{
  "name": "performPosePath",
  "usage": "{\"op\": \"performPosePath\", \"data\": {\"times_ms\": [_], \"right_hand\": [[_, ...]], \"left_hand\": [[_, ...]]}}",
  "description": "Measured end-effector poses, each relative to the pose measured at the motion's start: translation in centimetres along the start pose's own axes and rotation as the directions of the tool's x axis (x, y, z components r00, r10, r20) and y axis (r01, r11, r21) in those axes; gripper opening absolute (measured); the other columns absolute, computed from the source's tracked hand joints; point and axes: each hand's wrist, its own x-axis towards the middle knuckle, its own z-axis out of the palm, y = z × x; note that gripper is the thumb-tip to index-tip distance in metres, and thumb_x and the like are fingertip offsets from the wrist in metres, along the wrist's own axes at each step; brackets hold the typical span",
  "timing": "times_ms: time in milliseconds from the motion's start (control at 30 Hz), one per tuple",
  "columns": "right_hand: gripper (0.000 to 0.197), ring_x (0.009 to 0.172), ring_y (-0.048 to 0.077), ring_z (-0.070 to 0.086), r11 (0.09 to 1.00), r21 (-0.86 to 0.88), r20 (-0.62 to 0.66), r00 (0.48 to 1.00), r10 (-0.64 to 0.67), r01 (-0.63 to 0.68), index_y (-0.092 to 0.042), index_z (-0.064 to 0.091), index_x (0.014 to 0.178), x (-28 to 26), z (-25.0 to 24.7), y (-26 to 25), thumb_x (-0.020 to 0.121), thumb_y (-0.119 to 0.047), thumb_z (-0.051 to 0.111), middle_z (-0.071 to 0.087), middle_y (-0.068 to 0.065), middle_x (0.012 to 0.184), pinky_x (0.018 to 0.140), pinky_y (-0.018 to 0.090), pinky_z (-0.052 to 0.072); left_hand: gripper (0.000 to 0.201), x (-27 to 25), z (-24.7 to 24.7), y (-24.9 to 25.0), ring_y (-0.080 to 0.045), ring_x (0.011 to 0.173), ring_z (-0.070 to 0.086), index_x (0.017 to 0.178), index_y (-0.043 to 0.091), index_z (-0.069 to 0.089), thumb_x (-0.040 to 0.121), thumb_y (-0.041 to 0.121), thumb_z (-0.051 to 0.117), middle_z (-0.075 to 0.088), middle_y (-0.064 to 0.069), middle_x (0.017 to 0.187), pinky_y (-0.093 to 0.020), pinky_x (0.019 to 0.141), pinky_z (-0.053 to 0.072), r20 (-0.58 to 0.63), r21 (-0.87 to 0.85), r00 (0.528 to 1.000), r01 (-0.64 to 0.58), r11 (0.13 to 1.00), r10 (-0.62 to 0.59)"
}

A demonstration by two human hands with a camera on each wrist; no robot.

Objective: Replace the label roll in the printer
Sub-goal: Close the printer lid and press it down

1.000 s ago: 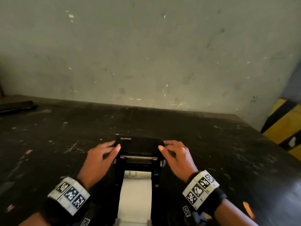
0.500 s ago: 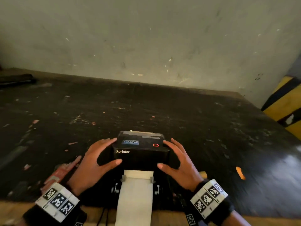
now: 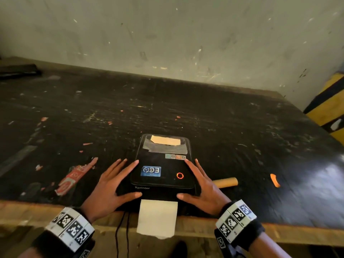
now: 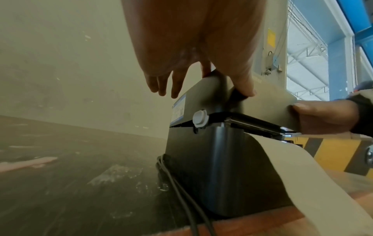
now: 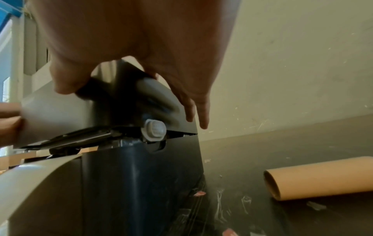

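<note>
The black Xprinter label printer (image 3: 162, 170) sits at the table's near edge with its lid lowered onto the body. A white label strip (image 3: 157, 218) comes out of the front slot and hangs over the edge. My left hand (image 3: 111, 185) lies flat along the lid's left side, thumb on the front. My right hand (image 3: 201, 185) mirrors it on the right side. Fingers of both hands are straight. The wrist views show a thin gap under the lid's front beside the grey latch buttons (image 4: 199, 119) (image 5: 154, 130). The roll inside is hidden.
An empty brown cardboard core (image 3: 226, 182) (image 5: 322, 177) lies on the table just right of the printer. A red wrapper (image 3: 72, 179) lies to the left. Black cables (image 3: 122, 229) drop over the wooden table edge. A yellow-and-black barrier (image 3: 329, 108) stands at far right.
The lid has swung down from raised to flat on the printer, with both hands following it down. The label strip now sticks out from under the lid.
</note>
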Motion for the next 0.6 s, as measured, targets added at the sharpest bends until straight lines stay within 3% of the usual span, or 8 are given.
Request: {"op": "performPosePath", "data": {"times_ms": [167, 300, 433, 600], "right_hand": [[0.098, 0.141, 0.012, 0.001, 0.999, 0.031, 0.007, 1.0, 0.015, -0.015, -0.062, -0.009, 0.134, 0.2, 0.3, -0.2, 0.069, -0.065, 0.065, -0.01, -0.003, 0.158, 0.115, 0.046, 0.022], [0.097, 0.142, 0.013, 0.006, 0.999, 0.036, 0.016, 1.0, 0.025, -0.025, -0.058, -0.008, 0.136, 0.0, 0.5, -0.3, 0.072, -0.062, 0.064, -0.003, -0.001, 0.158, 0.116, 0.042, 0.022], [0.097, 0.143, 0.016, 0.015, 0.998, 0.061, -0.002, 1.0, 0.013, -0.012, -0.06, -0.007, 0.136, -0.2, 1.4, 0.1, 0.07, -0.062, 0.065, 0.009, -0.003, 0.158, 0.114, 0.049, 0.027], [0.096, 0.143, 0.013, 0.016, 0.995, 0.103, -0.036, 0.999, 0.006, -0.003, -0.06, -0.003, 0.136, -0.5, 2.1, 0.4, 0.07, -0.059, 0.066, 0.014, -0.006, 0.157, 0.113, 0.049, 0.029]], "left_hand": [[0.093, 1.1, -0.1, 0.2, -0.007, 0.139, -0.002, 0.135, 0.058, 0.001, 0.06, 0.08, 0.052, 0.007, 0.008, 0.153, -0.042, 0.113, 0.012, 0.1, -0.03, 0.994, 0.052, 0.998, -0.049], [0.095, 0.8, 0.6, 0.2, -0.008, 0.138, 0.009, 0.136, 0.056, 0.0, 0.061, 0.078, 0.053, 0.014, 0.01, 0.151, -0.042, 0.112, 0.019, 0.134, -0.165, 0.99, 0.07, 0.984, -0.048], [0.095, 0.2, 1.4, -0.4, -0.015, 0.138, 0.018, 0.134, 0.059, -0.001, 0.058, 0.081, 0.051, 0.014, 0.005, 0.152, -0.05, 0.109, 0.027, 0.153, -0.168, 0.985, 0.11, 0.98, -0.084], [0.092, -0.2, 2.0, -0.4, -0.013, 0.132, 0.03, 0.135, 0.057, 0.0, 0.063, 0.072, 0.056, 0.023, 0.004, 0.15, -0.043, 0.107, 0.032, 0.116, -0.215, 0.99, 0.1, 0.972, -0.076]]}}
